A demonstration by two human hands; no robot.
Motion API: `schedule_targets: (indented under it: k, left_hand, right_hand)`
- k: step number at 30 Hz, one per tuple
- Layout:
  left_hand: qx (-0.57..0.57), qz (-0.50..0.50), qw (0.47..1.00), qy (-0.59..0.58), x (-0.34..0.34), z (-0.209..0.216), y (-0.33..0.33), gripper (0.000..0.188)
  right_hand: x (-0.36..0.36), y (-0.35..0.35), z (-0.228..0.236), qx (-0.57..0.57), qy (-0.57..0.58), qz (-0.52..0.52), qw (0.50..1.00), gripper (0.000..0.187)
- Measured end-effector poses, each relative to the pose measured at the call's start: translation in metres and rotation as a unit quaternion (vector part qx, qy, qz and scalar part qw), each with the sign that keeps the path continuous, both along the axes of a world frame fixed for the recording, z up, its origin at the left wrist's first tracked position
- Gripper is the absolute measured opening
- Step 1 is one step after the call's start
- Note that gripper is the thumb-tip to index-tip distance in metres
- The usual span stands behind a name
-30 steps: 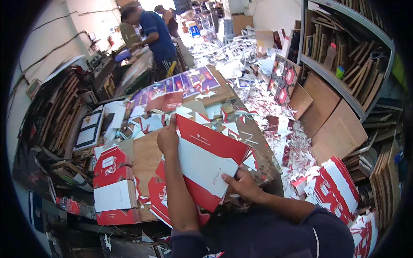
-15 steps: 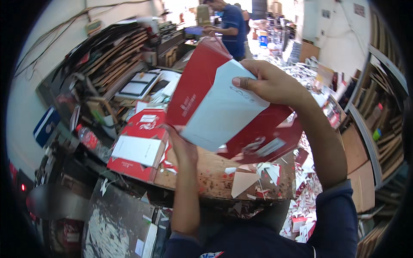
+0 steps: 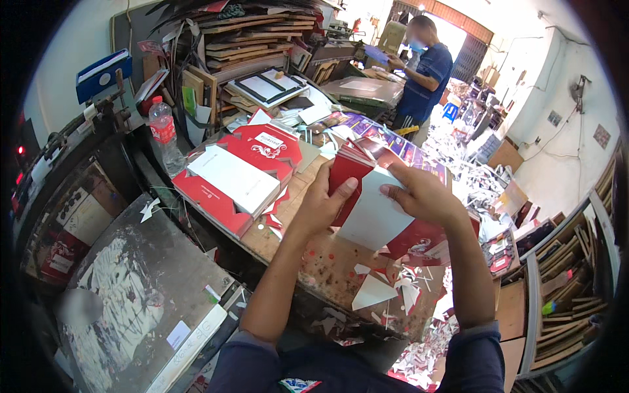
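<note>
I hold a small stack of red and white printed card sheets point(image 3: 371, 216) upright over the wooden table, between both hands. Around its red left edge my left hand point(image 3: 329, 200) is closed, thumb on the near face. My right hand point(image 3: 422, 195) grips the upper right side, thumb pressed on the white panel. Several sheet edges show fanned at the top left; the fingers behind are partly hidden. To the left lies a thicker pile of the same die-cut red and white cards point(image 3: 229, 173), apart from both hands.
White and red paper offcuts point(image 3: 377, 293) lie on the wooden table point(image 3: 321, 265). A plastic bottle point(image 3: 164, 134) stands beyond a machine with a worn flat plate point(image 3: 134, 288) at left. A person point(image 3: 424, 82) works farther back. Scraps cover the floor; a shelf of boards point(image 3: 570, 295) stands right.
The card stack has gone from tilted and spread flat to more upright and lower. My left hand has moved up to its left edge. The view has swung left.
</note>
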State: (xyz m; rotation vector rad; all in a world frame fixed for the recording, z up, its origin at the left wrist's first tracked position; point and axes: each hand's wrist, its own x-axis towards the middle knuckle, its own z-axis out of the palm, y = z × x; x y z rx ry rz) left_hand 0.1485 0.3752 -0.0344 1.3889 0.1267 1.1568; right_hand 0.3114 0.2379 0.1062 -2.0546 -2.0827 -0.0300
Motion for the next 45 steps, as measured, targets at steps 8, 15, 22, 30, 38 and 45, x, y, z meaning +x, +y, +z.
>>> schedule_targets:
  k: [8, 15, 22, 30, 38, 45]
  left_hand:
    - [-0.080, -0.051, 0.995, 0.034, 0.012, 0.004, 0.005, 0.040]
    - [-0.026, 0.056, 0.998, 0.030, 0.025, -0.009, 0.007, 0.038]
    - [-0.106, -0.001, 0.994, 0.028, 0.023, -0.002, 0.002, 0.038]
    - [-0.068, 0.082, 0.994, -0.004, 0.027, -0.004, -0.005, 0.041]
    - [-0.071, 0.117, 0.990, 0.026, 0.038, -0.011, 0.004, 0.039]
    - [-0.048, 0.133, 0.989, 0.031, 0.026, -0.007, -0.002, 0.040]
  right_hand:
    - [-0.007, 0.031, 0.016, -0.059, 0.018, -0.016, 0.998, 0.045]
    - [-0.021, 0.068, 0.001, 0.055, 0.138, -0.052, 0.987, 0.062]
    - [-0.008, 0.085, -0.007, 0.021, 0.298, -0.064, 0.952, 0.051]
    - [-0.029, 0.073, -0.005, 0.097, 0.214, -0.031, 0.972, 0.032]
    - [-0.032, 0.072, -0.022, 0.279, 0.064, 0.091, 0.954, 0.018]
    - [-0.049, 0.076, -0.023, 0.261, 0.111, -0.005, 0.959, 0.021]
